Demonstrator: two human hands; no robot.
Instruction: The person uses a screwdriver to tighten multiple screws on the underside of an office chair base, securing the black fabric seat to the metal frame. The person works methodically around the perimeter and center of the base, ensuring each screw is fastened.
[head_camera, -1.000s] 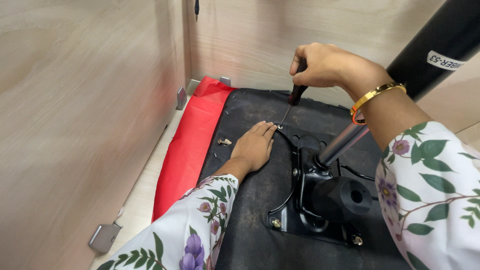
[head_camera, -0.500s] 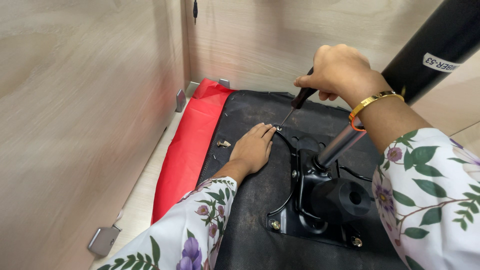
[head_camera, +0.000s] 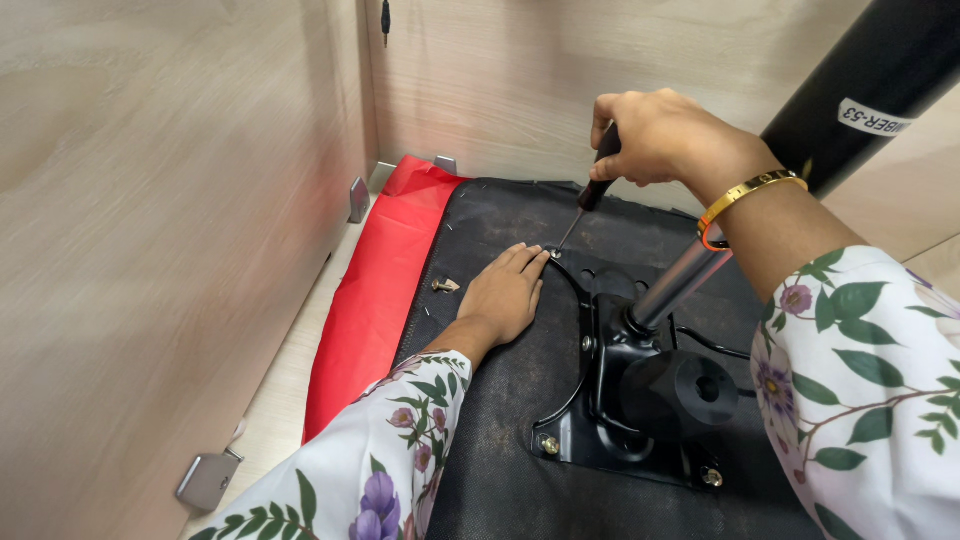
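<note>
Right hand (head_camera: 660, 135) grips a screwdriver (head_camera: 590, 195); left hand (head_camera: 505, 295) lies flat, open, on the black seat underside (head_camera: 500, 440).

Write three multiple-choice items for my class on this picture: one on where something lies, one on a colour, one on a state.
1. Where does the loose screw lie?
A. on the black underside, left of the left hand
B. inside the metal plate
C. on the floor

2. What colour is the fabric beside the black underside?
A. blue
B. red
C. green

3. How does the left hand rest?
A. fisted
B. flat, palm down
C. raised

Answers: 1 A, it sits near the left edge; 2 B, plainly red; 3 B, fingers lie spread while the right hand grips the screwdriver.
</note>
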